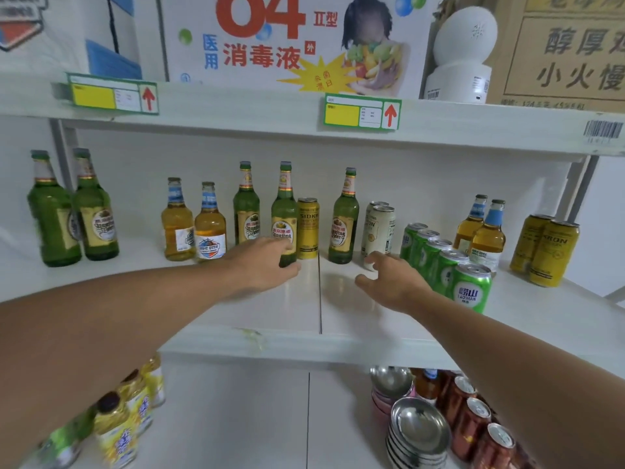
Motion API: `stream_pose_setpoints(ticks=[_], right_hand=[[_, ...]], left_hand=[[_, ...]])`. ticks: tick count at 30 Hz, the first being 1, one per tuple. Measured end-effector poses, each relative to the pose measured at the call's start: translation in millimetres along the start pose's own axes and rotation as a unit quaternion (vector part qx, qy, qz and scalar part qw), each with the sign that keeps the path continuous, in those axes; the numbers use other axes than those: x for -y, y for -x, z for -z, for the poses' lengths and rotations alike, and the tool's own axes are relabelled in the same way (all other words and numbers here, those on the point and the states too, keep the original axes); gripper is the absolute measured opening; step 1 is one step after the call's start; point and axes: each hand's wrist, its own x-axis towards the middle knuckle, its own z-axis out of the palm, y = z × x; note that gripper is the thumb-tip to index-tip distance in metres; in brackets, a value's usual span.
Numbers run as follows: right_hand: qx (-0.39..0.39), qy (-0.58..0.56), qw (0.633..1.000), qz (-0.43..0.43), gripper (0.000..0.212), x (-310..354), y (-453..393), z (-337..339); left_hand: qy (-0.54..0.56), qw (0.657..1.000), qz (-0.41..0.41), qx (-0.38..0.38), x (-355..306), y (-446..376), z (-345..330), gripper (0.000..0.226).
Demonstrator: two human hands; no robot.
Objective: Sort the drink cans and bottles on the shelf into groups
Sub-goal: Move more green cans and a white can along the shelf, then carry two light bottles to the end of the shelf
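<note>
White shelf carries mixed drinks. Left hand grips the base of an upright green bottle at centre; right hand, fingers spread and empty, hovers nearer the white cans.

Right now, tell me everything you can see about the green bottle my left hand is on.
The green bottle is glass by its look, with a long neck, a capped top, a red and gold neck band and an oval label. It stands upright mid-shelf, close beside a yellow can. The left hand wraps its base.
</note>
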Motion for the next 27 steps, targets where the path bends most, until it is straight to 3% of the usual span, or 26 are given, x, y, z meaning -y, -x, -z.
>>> stream_pose_setpoints(ticks=[8, 19, 27], right_hand=[[0.016, -0.054, 0.998, 0.038, 0.072, 8.3, 15.7, 8.2], [0.059, -0.112, 0.986, 0.112, 0.062, 15.6, 22.9, -7.8], [0.086, -0.127, 0.979, 0.134, 0.062, 65.4, 24.1, -24.7]], left_hand=[[-0.031, 0.996, 0.084, 0.008, 21.2, 56.4, 28.4, 0.069], [-0.081, 0.971, 0.222, 0.032, 25.5, 132.9, 44.3, 0.078], [-0.074, 0.962, 0.261, 0.021, 58.0, 166.6, 52.4, 0.078]])
